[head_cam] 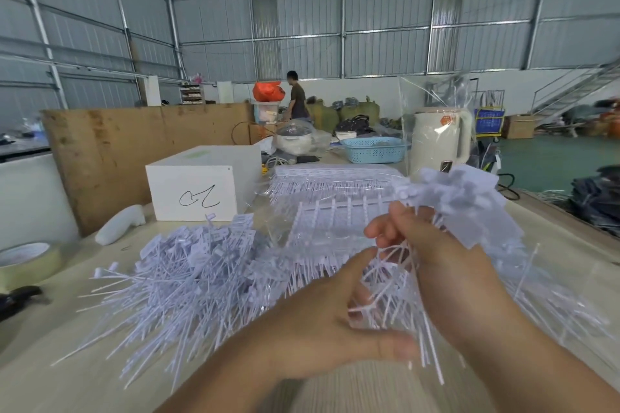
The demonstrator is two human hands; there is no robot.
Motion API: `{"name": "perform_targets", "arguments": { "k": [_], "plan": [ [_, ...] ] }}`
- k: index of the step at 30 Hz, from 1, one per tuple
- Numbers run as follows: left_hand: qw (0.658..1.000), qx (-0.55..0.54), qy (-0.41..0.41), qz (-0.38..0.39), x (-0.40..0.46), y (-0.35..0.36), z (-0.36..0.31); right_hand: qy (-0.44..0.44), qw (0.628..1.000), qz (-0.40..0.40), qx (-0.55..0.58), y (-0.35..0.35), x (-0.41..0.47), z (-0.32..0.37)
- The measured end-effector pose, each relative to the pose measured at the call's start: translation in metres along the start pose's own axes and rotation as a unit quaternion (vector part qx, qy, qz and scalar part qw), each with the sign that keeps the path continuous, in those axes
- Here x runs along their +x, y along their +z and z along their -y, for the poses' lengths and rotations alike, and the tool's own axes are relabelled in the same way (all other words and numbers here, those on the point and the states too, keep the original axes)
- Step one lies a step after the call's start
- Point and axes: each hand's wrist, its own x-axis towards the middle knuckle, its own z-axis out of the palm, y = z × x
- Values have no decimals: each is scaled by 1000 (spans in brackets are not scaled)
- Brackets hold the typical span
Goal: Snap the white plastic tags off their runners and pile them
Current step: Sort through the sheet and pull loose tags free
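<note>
Over a pale bench (553, 245), the right hand (449, 265) grips a bunch of white tags (469, 201) by their stems while the left hand (322, 322) pinches the stem ends below; a heap of loose tags (188, 265) lies left, near a white box (198, 184).

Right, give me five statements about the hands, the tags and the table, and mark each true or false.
1. The right hand grips a bunch of white plastic tags. True.
2. A loose pile of white plastic tags lies left of the hands. True.
3. The white cardboard box has nothing written on it. False: it bears a black scribble.
4. The plastic lattice basket is red. False: it is blue.
5. The left hand lies flat on the wooden table. False: it is raised, at the tag stems.
</note>
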Motion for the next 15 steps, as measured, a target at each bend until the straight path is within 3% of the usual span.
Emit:
{"name": "perform_targets", "arguments": {
  "k": [4, 10, 12, 15],
  "plan": [
    [983, 100, 13, -155, -3, -13, -3, -1, 996, 35, 77, 0, 1, 5],
    [907, 142, 177, -353, -7, -10, -18, -63, 997, 8, 43, 9, -6, 9],
    [877, 158, 234, -389, -10, -7, -22, -66, 995, -11, 75, 13, -6, 10],
    [874, 143, 266, -381, -14, 1, -28, -58, 995, -51, 60, 13, -4, 8]
  ]
}}
